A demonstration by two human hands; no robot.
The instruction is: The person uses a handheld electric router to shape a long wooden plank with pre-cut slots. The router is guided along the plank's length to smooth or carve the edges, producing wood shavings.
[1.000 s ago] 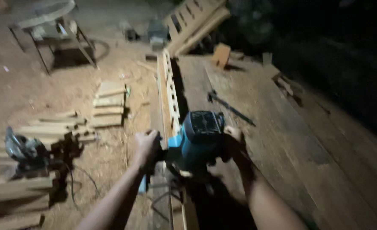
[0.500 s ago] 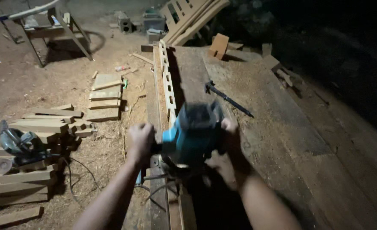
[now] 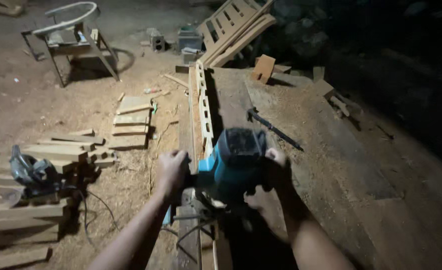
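A teal and black hand-held power tool (image 3: pixel 233 162) rests on the edge of a long slotted wooden frame piece (image 3: pixel 203 107) standing on a workbench. My left hand (image 3: pixel 171 172) grips the tool's left handle. My right hand (image 3: pixel 272 165) grips its right side, partly in shadow. The tool's cord hangs down below the tool, in front of the bench.
A wide sawdust-covered workbench (image 3: pixel 326 165) holds a dark bar clamp (image 3: pixel 271 128) and wood offcuts (image 3: pixel 264 67). On the dirt floor at left lie stacked boards (image 3: pixel 128 122), a mitre saw (image 3: pixel 28 175) and a metal stand (image 3: pixel 71 40). Wooden frames (image 3: pixel 233 27) lean at the back.
The view has shifted slightly and the tool with both hands has slid a little along the frame piece. Both hands keep their grip.
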